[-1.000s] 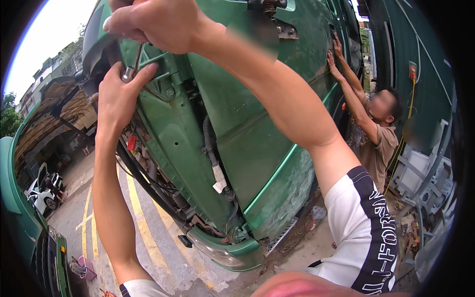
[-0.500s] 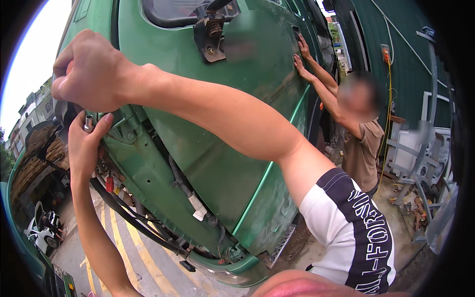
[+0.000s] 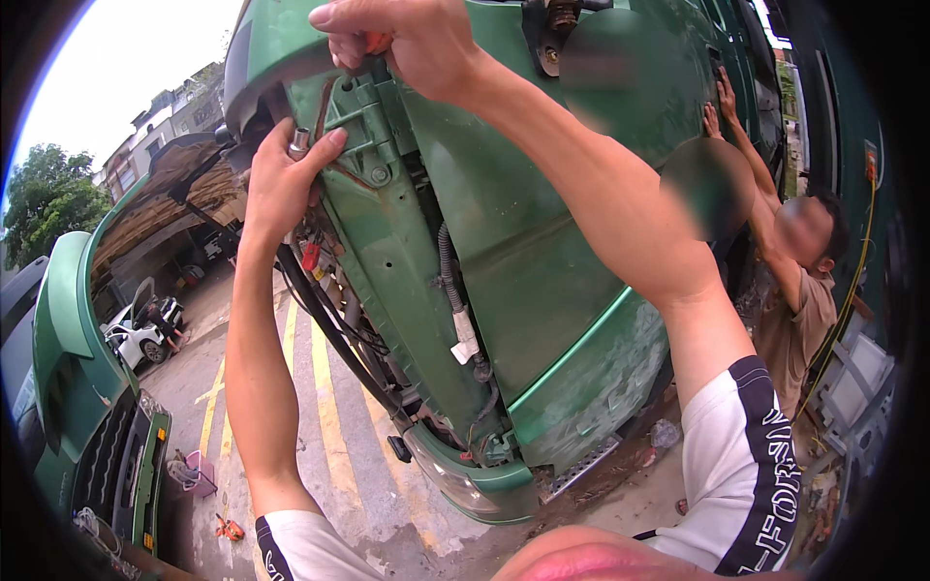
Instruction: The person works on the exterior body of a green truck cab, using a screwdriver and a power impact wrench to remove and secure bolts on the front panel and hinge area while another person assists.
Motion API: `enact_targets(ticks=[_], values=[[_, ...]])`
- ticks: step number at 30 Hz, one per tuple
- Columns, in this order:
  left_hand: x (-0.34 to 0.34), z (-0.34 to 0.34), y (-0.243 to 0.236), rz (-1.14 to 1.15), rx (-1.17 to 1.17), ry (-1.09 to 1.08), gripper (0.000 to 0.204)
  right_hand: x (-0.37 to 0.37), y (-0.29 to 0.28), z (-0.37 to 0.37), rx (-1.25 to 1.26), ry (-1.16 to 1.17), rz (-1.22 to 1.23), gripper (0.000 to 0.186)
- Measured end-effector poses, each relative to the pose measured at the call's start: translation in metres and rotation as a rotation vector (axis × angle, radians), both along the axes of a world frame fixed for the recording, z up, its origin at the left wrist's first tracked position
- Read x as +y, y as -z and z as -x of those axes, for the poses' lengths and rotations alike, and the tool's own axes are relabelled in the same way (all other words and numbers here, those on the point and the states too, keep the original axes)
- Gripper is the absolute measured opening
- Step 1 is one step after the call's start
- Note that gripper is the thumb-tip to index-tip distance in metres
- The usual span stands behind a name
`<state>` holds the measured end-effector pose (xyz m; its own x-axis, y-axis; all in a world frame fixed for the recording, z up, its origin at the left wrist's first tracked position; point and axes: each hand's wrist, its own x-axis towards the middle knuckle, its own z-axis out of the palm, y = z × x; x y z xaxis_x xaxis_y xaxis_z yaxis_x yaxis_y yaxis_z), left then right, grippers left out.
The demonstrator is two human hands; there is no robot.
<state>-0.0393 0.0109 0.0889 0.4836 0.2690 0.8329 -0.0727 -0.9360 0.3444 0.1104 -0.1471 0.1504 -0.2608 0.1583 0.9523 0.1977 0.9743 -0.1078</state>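
High at the front corner of a green truck cab [image 3: 552, 242], my right hand [image 3: 417, 48] is closed round an orange-handled tool [image 3: 378, 42]. Only a bit of its handle shows; the rest is hidden by the fingers. Lower and to the left, my left hand [image 3: 281, 184] holds a short silver socket [image 3: 299, 144] between thumb and forefinger. Its other fingers are hidden behind the body edge. Between and just below the hands sits a green hinge bracket [image 3: 363, 136] with a bolt. A corrugated cable sleeve [image 3: 449, 266] runs down the gap beside it.
At right, a co-worker [image 3: 794, 290] has both hands against the cab side. Black hoses [image 3: 329, 329] hang under the open front. A pink basket [image 3: 199, 474] and an orange tool [image 3: 229, 529] lie on the ground at left, near a green vehicle front [image 3: 111, 465].
My right hand has swung rightward over the bracket, and the orange handle shows more. My left hand keeps its place on the truck with the socket. The whole view has shifted.
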Motion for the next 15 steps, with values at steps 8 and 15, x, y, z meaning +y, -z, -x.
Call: enact_targets(ticks=[8, 15], values=[[-0.002, 0.006, -0.001, 0.104, 0.032, 0.079, 0.044, 0.014, -0.015, 0.039, -0.345, 0.672, -0.373, 0.028], [-0.006, 0.000, 0.003, 0.109, 0.006, 0.092, 0.043, 0.016, -0.044, 0.025, -0.714, 0.348, -0.067, 0.023]])
